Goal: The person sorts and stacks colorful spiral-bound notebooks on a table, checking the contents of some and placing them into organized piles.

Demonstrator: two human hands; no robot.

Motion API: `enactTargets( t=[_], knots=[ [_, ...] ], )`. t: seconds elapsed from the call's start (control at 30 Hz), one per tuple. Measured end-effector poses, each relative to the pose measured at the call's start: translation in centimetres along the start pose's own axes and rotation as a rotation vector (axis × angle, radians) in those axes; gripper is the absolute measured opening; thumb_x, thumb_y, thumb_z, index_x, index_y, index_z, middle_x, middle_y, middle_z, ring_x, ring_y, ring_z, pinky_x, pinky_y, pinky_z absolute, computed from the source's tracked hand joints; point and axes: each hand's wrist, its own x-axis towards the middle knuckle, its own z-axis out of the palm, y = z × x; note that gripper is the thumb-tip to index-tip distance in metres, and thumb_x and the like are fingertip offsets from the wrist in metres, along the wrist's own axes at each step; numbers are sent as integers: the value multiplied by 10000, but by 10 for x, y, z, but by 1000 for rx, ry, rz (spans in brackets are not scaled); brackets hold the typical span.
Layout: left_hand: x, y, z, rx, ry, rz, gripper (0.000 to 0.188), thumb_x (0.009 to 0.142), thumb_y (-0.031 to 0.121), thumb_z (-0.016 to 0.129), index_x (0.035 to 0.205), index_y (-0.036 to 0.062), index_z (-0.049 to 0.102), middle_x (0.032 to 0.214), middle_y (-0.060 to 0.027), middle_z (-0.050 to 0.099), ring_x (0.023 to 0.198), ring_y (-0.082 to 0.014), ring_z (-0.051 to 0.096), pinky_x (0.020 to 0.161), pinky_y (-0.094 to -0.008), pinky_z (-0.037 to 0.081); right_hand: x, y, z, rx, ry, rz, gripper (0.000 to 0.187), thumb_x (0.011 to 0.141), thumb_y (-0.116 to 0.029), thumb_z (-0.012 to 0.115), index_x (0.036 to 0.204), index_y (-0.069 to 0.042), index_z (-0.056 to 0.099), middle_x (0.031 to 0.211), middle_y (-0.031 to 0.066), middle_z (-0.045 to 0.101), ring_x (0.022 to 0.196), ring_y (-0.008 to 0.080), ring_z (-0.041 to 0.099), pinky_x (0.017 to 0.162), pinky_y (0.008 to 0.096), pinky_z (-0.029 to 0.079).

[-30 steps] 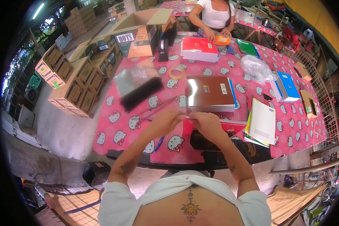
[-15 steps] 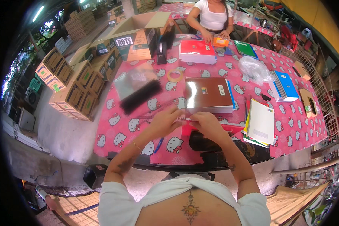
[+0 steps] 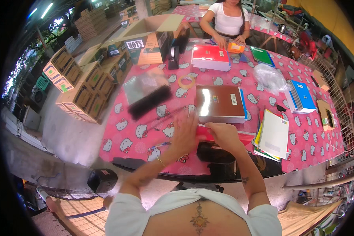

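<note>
My left hand (image 3: 185, 133) is held flat, its fingers straight and slightly blurred, at the left end of a red-covered notebook (image 3: 246, 137). Curled fingers of my right hand (image 3: 224, 135) pinch the notebook's upper left edge, where a pale strip shows. Beneath that hand lies a dark, glossy oblong object (image 3: 214, 152). A brown-covered stack of spiral notebooks (image 3: 219, 101) sits just beyond both hands. Thin dark spiral coils (image 3: 161, 121) lie left of my left hand, with a blue pen (image 3: 160, 145) nearer me.
A black bundle of coils (image 3: 149, 102), clear plastic sheets (image 3: 139, 87) and a tape roll (image 3: 186, 82) lie at left. Right are white-topped notebooks (image 3: 274, 133), blue notebooks (image 3: 301, 96) and crumpled plastic (image 3: 269, 78). Red notebooks (image 3: 211, 55) stand near a co-worker (image 3: 228, 19). Cartons (image 3: 86, 90) are stacked left.
My left hand has straightened its fingers and moved slightly nearer me, off the thin strip it was pinching. My right hand stays at the red notebook's edge. The view has shifted slightly.
</note>
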Motion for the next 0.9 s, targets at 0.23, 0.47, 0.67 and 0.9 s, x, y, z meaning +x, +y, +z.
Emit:
enactTargets(
  t=[0.23, 0.47, 0.67, 0.9],
  knots=[
    [23, -7, 7, 134, 82, -173, 1008, 806, 677, 534, 1462, -58, 324, 1543, -294, 259, 1461, -424, 201, 1101, -709, 102, 1, 3, 0, 12, -21, -60, 168, 902, -228, 616, 1047, -152, 657, 883, 90, 705, 799, 320, 681, 659, 456, 514],
    [-15, 18, 25, 173, -101, -99, 940, 857, 628, 527, 1472, -54, 327, 1517, -263, 333, 1420, -393, 303, 1114, -643, 197, -5, 6, 4, -47, 7, -48, 184, 911, -224, 605, 1069, -133, 634, 871, 116, 701, 777, 337, 678, 642, 453, 516],
    [-55, 37, 35, 3, -121, 107, 869, 860, 544, 585, 1442, -62, 363, 1476, -256, 394, 1357, -400, 400, 1100, -599, 271, -13, 9, -27, 102, -39, -10, 353, 860, -217, 676, 1191, -115, 606, 978, 80, 711, 982, 294, 663, 845, 442, 486],
    [60, -6, -35, -126, -462, 121, 778, 887, 468, 613, 1407, -70, 400, 1500, -278, 350, 1386, -435, 356, 1125, -634, 198, -34, 47, -51, -189, -264, 142, 245, 902, -270, 633, 1114, -149, 636, 839, 88, 701, 848, 303, 679, 719, 447, 490]
  ],
)
